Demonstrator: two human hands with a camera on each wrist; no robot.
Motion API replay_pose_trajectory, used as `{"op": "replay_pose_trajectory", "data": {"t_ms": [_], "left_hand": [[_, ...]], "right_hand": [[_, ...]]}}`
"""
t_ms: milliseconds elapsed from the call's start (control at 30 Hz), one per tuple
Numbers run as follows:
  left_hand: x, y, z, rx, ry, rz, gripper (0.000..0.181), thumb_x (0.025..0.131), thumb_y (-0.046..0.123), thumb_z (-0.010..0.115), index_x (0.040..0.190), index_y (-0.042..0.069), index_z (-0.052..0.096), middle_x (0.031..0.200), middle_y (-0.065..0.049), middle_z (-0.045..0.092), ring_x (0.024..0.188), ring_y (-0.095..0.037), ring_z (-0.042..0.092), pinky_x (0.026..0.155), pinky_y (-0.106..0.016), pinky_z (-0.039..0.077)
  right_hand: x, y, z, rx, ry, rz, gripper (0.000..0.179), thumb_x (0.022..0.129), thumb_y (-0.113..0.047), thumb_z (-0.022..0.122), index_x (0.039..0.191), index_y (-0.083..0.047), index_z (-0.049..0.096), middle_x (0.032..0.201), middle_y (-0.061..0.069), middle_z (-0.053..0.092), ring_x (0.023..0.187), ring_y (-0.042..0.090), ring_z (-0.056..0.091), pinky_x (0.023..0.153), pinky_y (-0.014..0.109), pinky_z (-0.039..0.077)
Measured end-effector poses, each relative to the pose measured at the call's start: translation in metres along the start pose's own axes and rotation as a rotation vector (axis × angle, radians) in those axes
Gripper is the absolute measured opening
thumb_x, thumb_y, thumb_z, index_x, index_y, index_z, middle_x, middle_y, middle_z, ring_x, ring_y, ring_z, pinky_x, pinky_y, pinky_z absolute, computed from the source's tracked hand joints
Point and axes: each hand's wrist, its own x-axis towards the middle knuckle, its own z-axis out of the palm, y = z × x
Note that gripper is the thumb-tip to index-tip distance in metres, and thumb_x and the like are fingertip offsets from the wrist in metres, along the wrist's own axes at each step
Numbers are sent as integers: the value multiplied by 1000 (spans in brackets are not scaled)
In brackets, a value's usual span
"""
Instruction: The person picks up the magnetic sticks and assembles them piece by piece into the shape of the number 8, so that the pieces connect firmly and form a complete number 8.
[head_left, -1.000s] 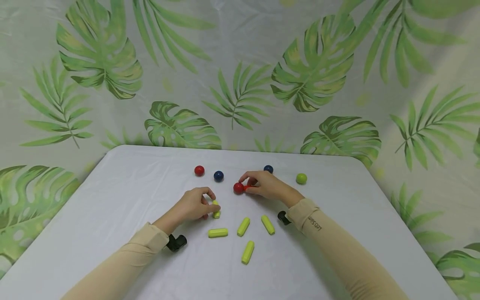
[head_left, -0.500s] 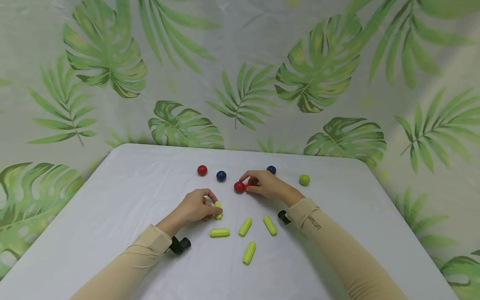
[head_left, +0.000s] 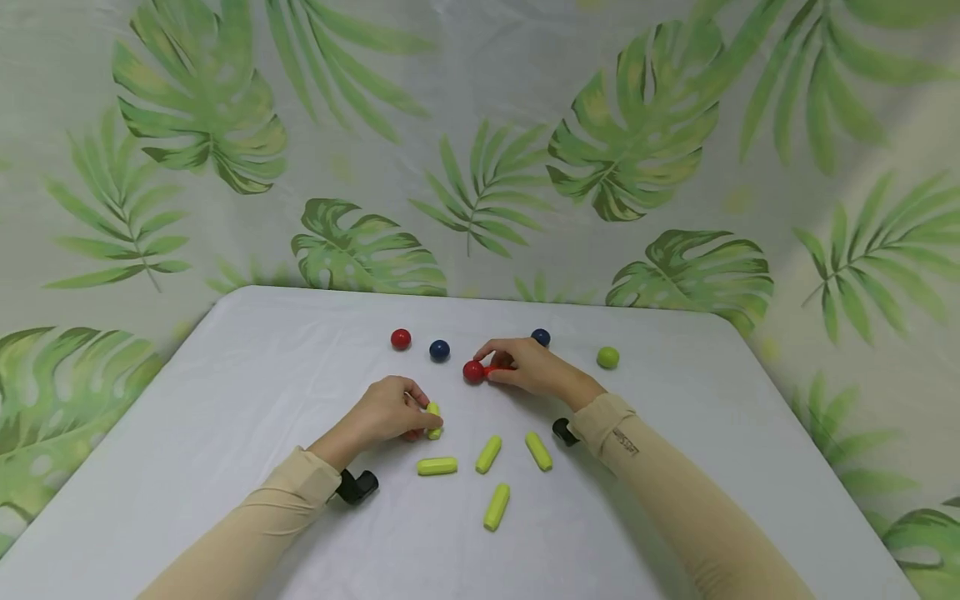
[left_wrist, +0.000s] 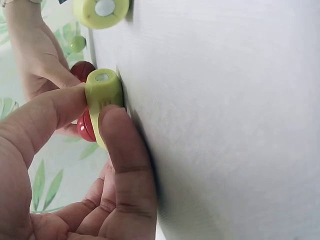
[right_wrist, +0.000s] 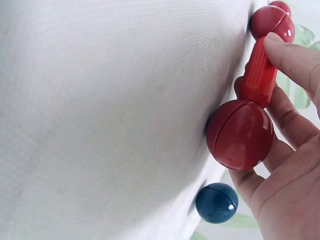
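Observation:
In the head view, my left hand (head_left: 390,410) pinches a yellow-green magnetic stick (left_wrist: 104,90) between thumb and index finger, close over the white cloth. A pale metal disc shows in the stick's end. Farther back and to the right, my right hand (head_left: 528,367) holds a red magnetic stick (right_wrist: 258,75) by its sides. Red balls sit at both its ends: the nearer ball (right_wrist: 240,135) and the farther ball (right_wrist: 272,22) in the right wrist view. From the head, one of them, the left ball (head_left: 473,372), shows beyond my fingertips; the other is hidden by the hand.
Several yellow-green sticks lie in front of the hands, among them a crosswise stick (head_left: 437,466) and a nearer stick (head_left: 497,507). Behind are a loose red ball (head_left: 401,339), a blue ball (head_left: 439,351), another blue ball (head_left: 540,337) partly covered, and a green ball (head_left: 608,357).
The red stick and its balls have shifted slightly left and away with my right hand. My left hand keeps its pinch on the yellow-green stick, almost in place. The view sways a little.

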Motion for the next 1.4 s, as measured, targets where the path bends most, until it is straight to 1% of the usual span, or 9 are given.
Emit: {"op": "replay_pose_trajectory", "data": {"t_ms": [267, 533, 700, 900, 1133, 1400], "left_hand": [[1, 4, -4, 24, -3, -7, 33, 84, 26, 91, 96, 6, 67, 69, -3, 72, 58, -12, 68, 60, -24, 53], [6, 9, -3, 51, -11, -44, 26, 85, 22, 91, 86, 8, 69, 68, -4, 72, 56, -10, 67, 58, -22, 56], [8, 13, -1, 46, -22, -43, 21, 85, 19, 88, 83, 8, 71, 66, -3, 71, 56, -10, 67, 58, -22, 56], [12, 17, 2, 7, -41, -17, 18, 88, 20, 86, 86, 8, 72, 68, -3, 71, 59, -10, 68, 59, -22, 56], [19, 22, 7, -34, -61, -16, 19, 90, 23, 86, 90, 8, 74, 71, -2, 73, 61, -10, 68, 61, -21, 54], [26, 28, 13, -93, -76, -27, 18, 91, 22, 84, 93, 7, 76, 73, -3, 74, 62, -8, 69, 62, -21, 54]], "right_hand": [[5, -3, 0, -11, -13, 1, 32, 103, -16, 74, 134, -21, 70, 109, 4, 73, 96, 16, 63, 93, 33, 55], [4, 0, 0, -18, -8, 9, 31, 103, -16, 74, 133, -21, 70, 108, 4, 73, 95, 16, 64, 92, 32, 55], [2, 0, -1, -14, -3, 11, 32, 103, -15, 74, 134, -20, 70, 109, 5, 73, 96, 17, 64, 93, 33, 55], [1, 2, -1, -16, 5, 7, 32, 103, -15, 74, 134, -19, 70, 108, 5, 74, 95, 16, 64, 92, 33, 55], [1, 3, -2, -13, 9, 17, 32, 103, -15, 74, 134, -19, 70, 108, 6, 74, 93, 16, 65, 91, 32, 56], [-1, 3, -3, -1, 15, 23, 32, 103, -15, 74, 134, -19, 70, 111, 6, 74, 96, 17, 66, 94, 34, 57]]}}
